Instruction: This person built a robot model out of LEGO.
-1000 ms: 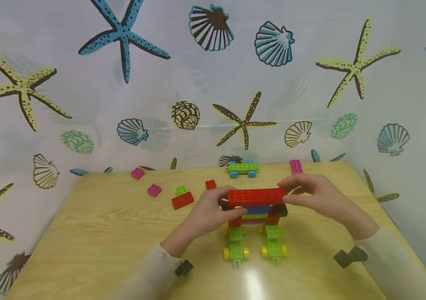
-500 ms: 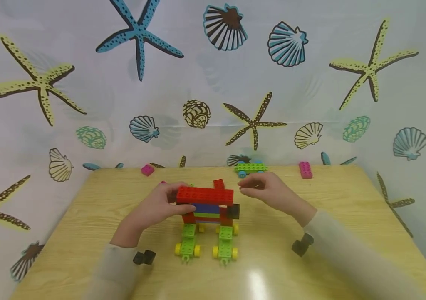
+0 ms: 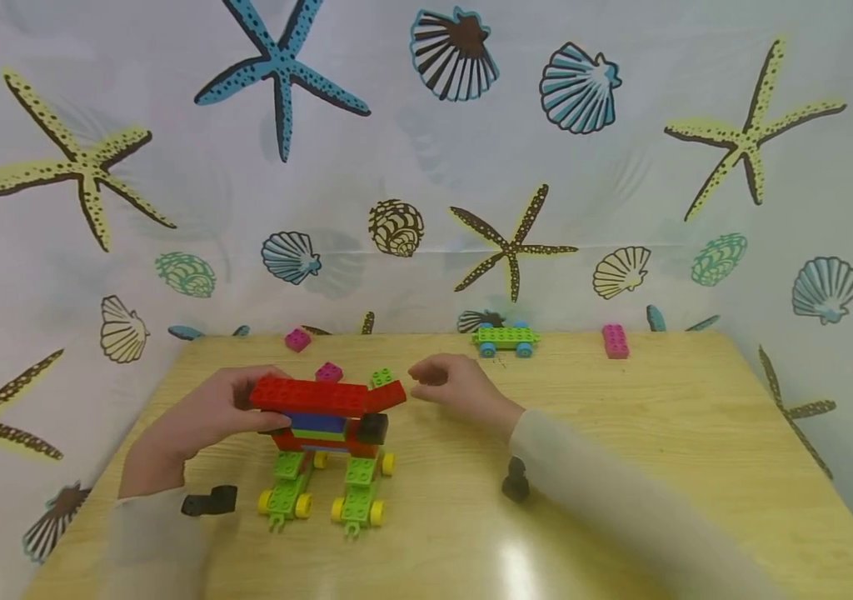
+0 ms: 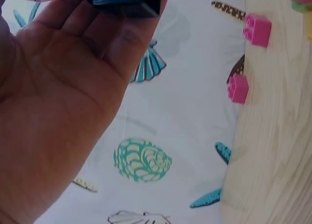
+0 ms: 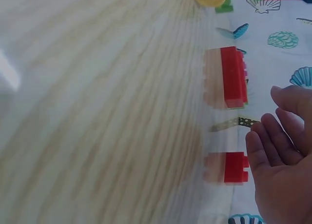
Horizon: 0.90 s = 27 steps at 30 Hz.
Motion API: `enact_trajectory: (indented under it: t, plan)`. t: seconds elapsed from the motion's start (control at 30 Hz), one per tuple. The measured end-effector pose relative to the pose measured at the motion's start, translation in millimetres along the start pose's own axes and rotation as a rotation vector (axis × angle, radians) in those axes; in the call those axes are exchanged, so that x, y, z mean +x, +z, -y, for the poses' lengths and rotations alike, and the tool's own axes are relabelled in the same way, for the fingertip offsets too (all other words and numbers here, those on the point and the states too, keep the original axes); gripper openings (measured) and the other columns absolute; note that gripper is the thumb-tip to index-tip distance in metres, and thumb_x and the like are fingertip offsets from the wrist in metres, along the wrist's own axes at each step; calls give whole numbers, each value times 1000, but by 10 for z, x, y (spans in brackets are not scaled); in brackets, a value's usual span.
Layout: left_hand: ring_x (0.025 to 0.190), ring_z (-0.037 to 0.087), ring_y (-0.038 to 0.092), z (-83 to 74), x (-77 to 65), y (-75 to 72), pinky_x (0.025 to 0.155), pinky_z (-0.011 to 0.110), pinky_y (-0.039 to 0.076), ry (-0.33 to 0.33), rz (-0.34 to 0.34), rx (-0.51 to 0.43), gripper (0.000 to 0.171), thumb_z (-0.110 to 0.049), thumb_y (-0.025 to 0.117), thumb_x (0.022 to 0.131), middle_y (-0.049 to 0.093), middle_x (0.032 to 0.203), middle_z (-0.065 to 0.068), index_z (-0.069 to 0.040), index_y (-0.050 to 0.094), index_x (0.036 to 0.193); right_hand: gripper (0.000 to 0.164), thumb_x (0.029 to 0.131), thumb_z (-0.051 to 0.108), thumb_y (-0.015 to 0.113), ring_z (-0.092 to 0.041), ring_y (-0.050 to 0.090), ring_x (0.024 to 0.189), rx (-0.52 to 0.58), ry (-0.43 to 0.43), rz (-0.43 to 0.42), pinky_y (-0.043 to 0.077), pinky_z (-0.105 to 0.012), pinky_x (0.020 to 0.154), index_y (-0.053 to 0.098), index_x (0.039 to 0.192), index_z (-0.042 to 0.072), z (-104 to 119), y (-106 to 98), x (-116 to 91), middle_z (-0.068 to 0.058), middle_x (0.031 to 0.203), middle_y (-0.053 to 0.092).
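Observation:
My left hand point(image 3: 202, 417) grips the left end of a toy brick vehicle, thumb in front and fingers behind. The vehicle has a long red roof point(image 3: 310, 395), a blue and green middle, black end bricks point(image 3: 372, 429) and green wheeled bases point(image 3: 359, 493) with yellow wheels. In the left wrist view, a dark brick point(image 4: 126, 1) lies against the fingers. My right hand point(image 3: 464, 392) is past the vehicle's right end, fingers loosely bent and holding nothing. Beside it lies a long red brick point(image 5: 234, 77), partly hidden by the vehicle in the head view. The right wrist view also shows a small red brick point(image 5: 235, 167) near the fingertips.
Two pink bricks, one farther back point(image 3: 296, 339) and one nearer point(image 3: 329, 372), lie at the back left, with a small green brick point(image 3: 381, 378) nearby. A green wheeled base point(image 3: 505, 338) with blue wheels and a longer pink brick point(image 3: 616, 342) stand along the table's back edge.
My left hand has carried the vehicle leftward across the table. My right hand has left the roof's right end and moved left, over where the small red brick showed. The head view has shifted slightly.

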State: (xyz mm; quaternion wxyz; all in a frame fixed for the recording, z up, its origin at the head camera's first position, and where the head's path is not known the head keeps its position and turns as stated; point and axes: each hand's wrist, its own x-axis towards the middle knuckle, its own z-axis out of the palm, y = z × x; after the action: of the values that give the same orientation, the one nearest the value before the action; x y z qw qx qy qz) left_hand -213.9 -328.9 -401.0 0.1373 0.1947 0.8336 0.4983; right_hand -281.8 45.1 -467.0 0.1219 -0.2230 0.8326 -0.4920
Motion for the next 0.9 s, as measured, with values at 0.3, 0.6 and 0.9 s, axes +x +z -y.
enact_trajectory:
  t: [0.3,0.6,0.9]
  plan:
    - [104,15,79,87,-129,-143,88,31,69,7,-22,-59,30,-2,76,103,82,119,-9,-8,71,132,44,104,11,79,-32,69,136,-10,27,16,56,-49,121,71,146,3,-26,241,279,-14,148,73]
    - [104,15,79,69,-130,-138,88,30,69,6,-19,-75,30,-1,76,103,83,119,-9,-8,72,132,40,100,10,82,-27,71,120,-131,17,13,60,-45,111,74,138,2,-30,297,297,-14,136,77]
    - [104,14,79,80,-132,-147,88,30,69,12,-8,-75,29,-1,75,103,83,118,-8,-7,71,131,38,100,16,81,-23,71,113,-173,67,0,62,-44,106,76,135,3,-158,53,-22,-10,132,76]
